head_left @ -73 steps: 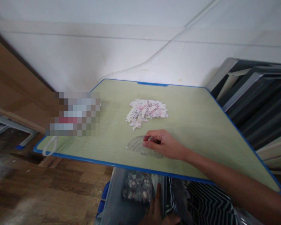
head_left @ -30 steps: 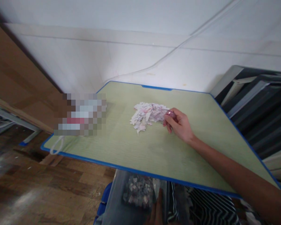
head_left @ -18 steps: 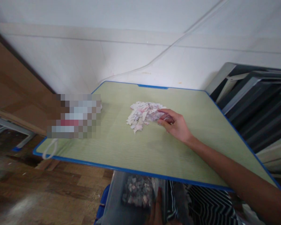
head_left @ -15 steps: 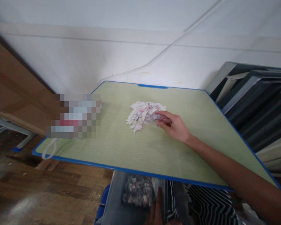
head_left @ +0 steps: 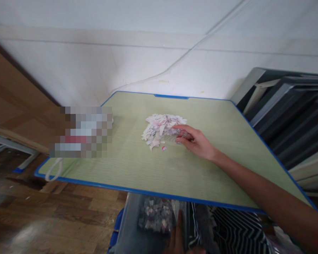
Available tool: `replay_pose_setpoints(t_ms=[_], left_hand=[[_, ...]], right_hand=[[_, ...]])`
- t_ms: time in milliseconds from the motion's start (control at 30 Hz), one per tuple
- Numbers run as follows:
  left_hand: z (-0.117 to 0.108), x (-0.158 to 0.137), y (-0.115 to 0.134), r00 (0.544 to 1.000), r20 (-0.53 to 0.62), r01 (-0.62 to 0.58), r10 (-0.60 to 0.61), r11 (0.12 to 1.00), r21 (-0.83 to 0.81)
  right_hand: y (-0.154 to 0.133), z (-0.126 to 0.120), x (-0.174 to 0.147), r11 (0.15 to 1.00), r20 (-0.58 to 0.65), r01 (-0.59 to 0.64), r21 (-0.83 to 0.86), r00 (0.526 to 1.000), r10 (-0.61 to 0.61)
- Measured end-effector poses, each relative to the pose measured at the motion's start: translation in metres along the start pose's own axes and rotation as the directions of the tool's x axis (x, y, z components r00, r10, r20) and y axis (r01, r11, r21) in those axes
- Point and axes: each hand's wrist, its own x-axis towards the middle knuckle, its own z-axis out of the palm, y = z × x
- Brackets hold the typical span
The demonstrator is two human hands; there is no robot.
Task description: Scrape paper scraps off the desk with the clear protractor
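Observation:
On the green tabletop lies a heap of torn paper scraps (head_left: pixel 156 128), mostly white with some pink. My right hand (head_left: pixel 201 144) pinches a crumpled-looking clear plastic piece (head_left: pixel 184 134) at the heap's right side, its edge against the scraps; its exact kind I cannot make out. A small red-and-white scrap (head_left: pixel 163 148) lies apart in front of the heap. Below the table's front edge, my left hand (head_left: pixel 177 234) is closed on the right side of a clear plastic box (head_left: pixel 132 225), a finger along its wall. More paper scraps (head_left: pixel 159 213) fill part of that box.
The blue-edged table (head_left: pixel 116 158) stands against a white wall with a cable (head_left: pixel 172 66). A blurred-out item with a white loop (head_left: pixel 54 171) is at its left. A cardboard sheet (head_left: pixel 18 95) leans left; dark folded panels (head_left: pixel 288 102) stand right. Striped fabric (head_left: pixel 238 229) lies below.
The small red-and-white scrap now shows in front of the heap. My right hand and the plastic piece have hardly moved; the whole view has shifted slightly.

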Motion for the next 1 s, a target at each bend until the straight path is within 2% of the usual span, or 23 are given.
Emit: replay_pose_setpoints(t_ms=[67, 200, 367, 567, 700, 900, 1000], left_hand=[[-0.001, 0.000, -0.003, 1.000, 0.012, 0.000, 0.000, 1.000, 0.002], [-0.003, -0.001, -0.004, 0.997, 0.016, -0.074, 0.073, 0.997, 0.024], [-0.003, -0.001, -0.001, 1.000, 0.002, -0.016, 0.016, 1.000, 0.027], [-0.003, -0.008, 0.010, 0.994, -0.040, -0.102, 0.106, 0.989, 0.107], [-0.004, -0.010, 0.017, 0.986, -0.006, -0.165, 0.169, 0.967, 0.194], [-0.011, -0.010, 0.016, 0.997, 0.028, -0.075, 0.072, 0.992, 0.097], [-0.014, -0.012, 0.016, 0.997, 0.027, -0.079, 0.078, 0.994, 0.073]], right_hand=[[0.000, -0.001, 0.001, 1.000, 0.036, -0.016, 0.018, 0.999, 0.016], [-0.003, -0.005, 0.000, 0.991, 0.104, -0.049, 0.127, 0.994, 0.035], [-0.007, -0.007, 0.001, 0.971, 0.105, -0.111, 0.213, 0.990, 0.090], [-0.007, -0.006, 0.000, 0.973, 0.132, -0.091, 0.211, 0.989, 0.064], [-0.003, -0.005, 0.000, 0.972, 0.183, -0.076, 0.222, 0.982, 0.034], [-0.002, -0.007, 0.002, 0.975, 0.249, -0.093, 0.204, 0.968, 0.040], [-0.007, -0.020, 0.004, 0.973, 0.350, -0.158, 0.170, 0.932, 0.091]])
